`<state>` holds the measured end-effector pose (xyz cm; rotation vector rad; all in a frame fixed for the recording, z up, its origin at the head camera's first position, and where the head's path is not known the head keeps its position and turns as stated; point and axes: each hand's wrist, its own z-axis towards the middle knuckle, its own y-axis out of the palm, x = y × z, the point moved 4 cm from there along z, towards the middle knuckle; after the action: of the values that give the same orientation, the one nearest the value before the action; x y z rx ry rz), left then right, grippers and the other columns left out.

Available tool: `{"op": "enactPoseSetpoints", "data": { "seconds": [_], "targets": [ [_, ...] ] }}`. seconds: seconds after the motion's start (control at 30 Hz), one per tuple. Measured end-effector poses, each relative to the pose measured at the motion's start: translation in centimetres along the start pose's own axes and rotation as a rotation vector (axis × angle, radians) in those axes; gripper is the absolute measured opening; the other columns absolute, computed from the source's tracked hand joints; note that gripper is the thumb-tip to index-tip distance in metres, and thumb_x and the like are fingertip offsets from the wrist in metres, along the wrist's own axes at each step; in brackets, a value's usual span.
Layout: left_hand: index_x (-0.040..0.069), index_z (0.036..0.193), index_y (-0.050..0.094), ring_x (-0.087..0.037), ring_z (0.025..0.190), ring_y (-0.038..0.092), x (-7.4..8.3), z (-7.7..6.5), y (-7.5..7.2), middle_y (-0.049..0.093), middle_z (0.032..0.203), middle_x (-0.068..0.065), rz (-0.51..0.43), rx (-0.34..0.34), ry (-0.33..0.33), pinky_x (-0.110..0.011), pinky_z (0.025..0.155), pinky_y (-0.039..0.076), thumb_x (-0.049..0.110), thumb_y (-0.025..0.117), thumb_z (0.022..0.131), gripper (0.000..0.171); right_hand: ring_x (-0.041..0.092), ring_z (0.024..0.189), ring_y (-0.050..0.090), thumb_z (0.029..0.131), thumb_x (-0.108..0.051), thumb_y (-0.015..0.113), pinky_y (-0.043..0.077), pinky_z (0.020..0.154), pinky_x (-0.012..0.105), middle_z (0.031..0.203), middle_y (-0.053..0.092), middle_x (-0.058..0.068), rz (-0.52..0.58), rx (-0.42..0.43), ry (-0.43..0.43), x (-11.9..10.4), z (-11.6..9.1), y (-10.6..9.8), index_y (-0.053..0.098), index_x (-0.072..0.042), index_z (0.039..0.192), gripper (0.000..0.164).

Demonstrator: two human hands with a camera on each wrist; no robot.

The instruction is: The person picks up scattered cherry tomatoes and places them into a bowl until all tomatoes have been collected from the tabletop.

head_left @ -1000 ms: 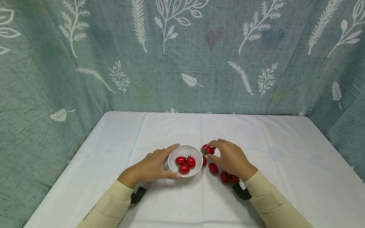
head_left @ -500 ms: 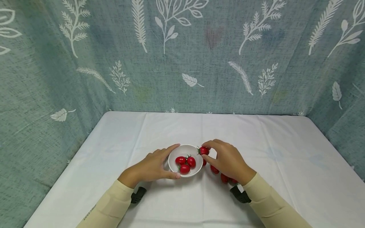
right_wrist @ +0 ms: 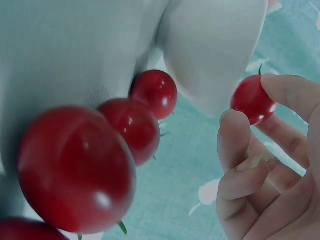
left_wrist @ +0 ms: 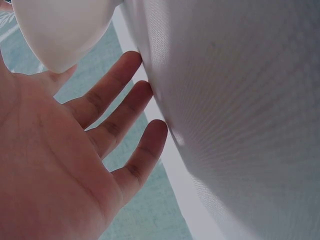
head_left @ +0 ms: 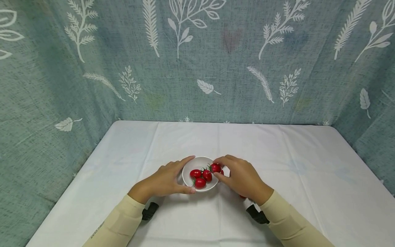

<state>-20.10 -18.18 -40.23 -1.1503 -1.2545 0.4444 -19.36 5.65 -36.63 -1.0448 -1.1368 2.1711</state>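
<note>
A small white bowl (head_left: 200, 162) stands on the cloth with three red cherry tomatoes (head_left: 200, 183) inside. My left hand (head_left: 165, 180) holds the bowl from its left, thumb at the near rim and index finger at the far rim. In the left wrist view its other fingers (left_wrist: 107, 105) stretch out below the bowl (left_wrist: 65, 30). Between thumb and fingertips, my right hand (head_left: 243, 175) pinches another cherry tomato (head_left: 216, 167) over the bowl's right rim. The right wrist view shows this tomato (right_wrist: 252, 100) beside the bowl, its green stem on top.
Several loose cherry tomatoes (right_wrist: 77, 170) lie in a row on the white cloth (head_left: 172, 137) right of the bowl, mostly hidden under my right hand in the head view. A green leaf-patterned curtain (head_left: 197, 68) surrounds the table at the back and sides.
My right hand has lifted a cherry tomato from the cloth beside the bowl and carried it left over the rim. The left hand and the bowl have stayed put.
</note>
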Motion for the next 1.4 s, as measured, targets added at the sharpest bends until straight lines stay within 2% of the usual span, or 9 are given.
{"op": "enactPoseSetpoints", "data": {
  "seconds": [0.17,0.4,0.53,0.77,0.97,1.2,1.4],
  "targets": [
    [0.038,0.158,0.025,-0.024,0.125,0.05,0.0,0.0,0.0,0.057,0.139,0.0,-0.002,-0.003,-0.001,-0.058,0.101,0.041,0.07,0.077,0.07,0.107,0.012,0.092,0.069,0.086,-0.028,0.079,0.057,0.078,0.033,0.108,0.073,-0.006,-0.029,-0.02,-0.015,-0.3,-0.1,0.6,0.072,-0.018,0.115,0.031],
    [0.037,0.158,0.025,-0.025,0.127,0.05,0.1,-0.1,-0.1,0.056,0.141,-0.001,-0.004,-0.008,-0.004,-0.058,0.103,0.04,0.072,0.077,0.07,0.108,0.011,0.072,0.062,0.083,-0.027,0.082,0.048,0.064,0.022,0.102,0.073,-0.003,-0.037,-0.032,-0.052,-0.7,-0.2,1.5,0.071,-0.016,0.114,0.034],
    [0.038,0.158,0.025,-0.026,0.127,0.049,0.1,0.0,0.0,0.056,0.142,-0.001,-0.009,-0.01,-0.008,-0.058,0.099,0.042,0.07,0.078,0.07,0.107,0.01,0.072,0.062,0.083,-0.025,0.082,0.047,0.062,0.019,0.1,0.072,-0.004,-0.006,-0.049,-0.052,-0.8,-0.2,1.9,0.071,-0.016,0.113,0.033],
    [0.036,0.158,0.027,-0.025,0.125,0.051,0.1,0.1,0.0,0.057,0.141,-0.002,-0.002,-0.001,0.003,-0.057,0.097,0.044,0.071,0.078,0.07,0.107,0.006,0.074,0.059,0.084,-0.025,0.081,0.047,0.065,0.02,0.097,0.072,-0.011,0.057,-0.102,0.012,-0.8,0.1,2.1,0.073,-0.019,0.113,0.03],
    [0.034,0.158,0.028,-0.026,0.125,0.051,0.3,0.0,0.0,0.057,0.141,-0.003,-0.003,0.004,0.013,-0.058,0.097,0.044,0.07,0.078,0.07,0.107,0.008,0.079,0.061,0.085,-0.021,0.079,0.048,0.068,0.023,0.1,0.073,-0.008,0.148,-0.144,0.062,-0.6,0.4,2.5,0.074,-0.016,0.112,0.027],
    [0.034,0.158,0.027,-0.025,0.125,0.05,0.2,-0.1,0.0,0.056,0.142,-0.002,-0.015,-0.004,0.018,-0.06,0.103,0.038,0.07,0.078,0.07,0.108,0.008,0.076,0.059,0.086,-0.021,0.079,0.047,0.064,0.022,0.096,0.073,-0.009,0.19,-0.164,0.103,-0.5,0.5,3.0,0.075,-0.016,0.109,0.024],
    [0.034,0.158,0.027,-0.024,0.125,0.05,0.2,0.0,0.0,0.056,0.142,-0.002,-0.023,-0.002,0.013,-0.06,0.102,0.039,0.068,0.079,0.071,0.107,0.006,0.074,0.06,0.085,-0.021,0.079,0.048,0.063,0.024,0.09,0.072,-0.008,0.202,-0.182,0.132,-0.6,0.8,3.2,0.075,-0.016,0.106,0.021]
  ]
}}
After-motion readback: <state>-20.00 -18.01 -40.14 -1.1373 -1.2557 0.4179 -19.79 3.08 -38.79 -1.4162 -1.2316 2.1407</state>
